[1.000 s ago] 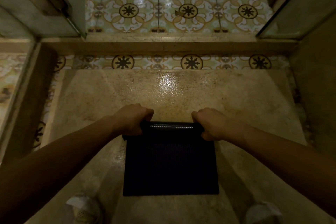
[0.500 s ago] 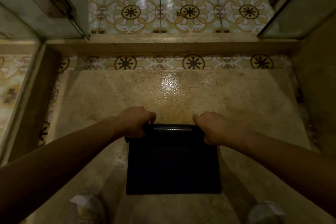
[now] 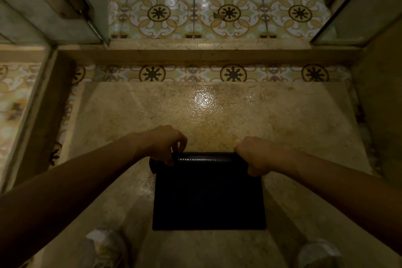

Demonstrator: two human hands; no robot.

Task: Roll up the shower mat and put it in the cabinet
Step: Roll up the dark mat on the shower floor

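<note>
Looking down from my head camera, I take the biggest thing first: the stone shower floor [image 3: 217,115], pale and glossy, with a bright reflection near its middle. It carries everything else in view. Beyond it runs a raised stone curb [image 3: 195,55], and past that the patterned tile floor [image 3: 195,6] of the room outside. Glass panels [image 3: 54,6] frame the opening on either side.

Next in size is the dark shower mat [image 3: 208,200], lying on the shower floor between my two shoes [image 3: 104,248]. Its near part lies flat against the stone, while its far edge is wound into a tight roll [image 3: 204,158] that lies across the mat's full width. I judge the rolling to be under way, with most of the mat not yet wound.

My left hand [image 3: 163,144] sits on the left end of the roll, fingers curled over the top and closed around it, the thumb and forefinger pinching near the top. My right hand [image 3: 252,155] is clenched around the right end. I hold both ends so the roll stays even and does not skew or spring open as I draw it towards me.

No cabinet shows from this view, so I cannot tell where the mat will go.
</note>
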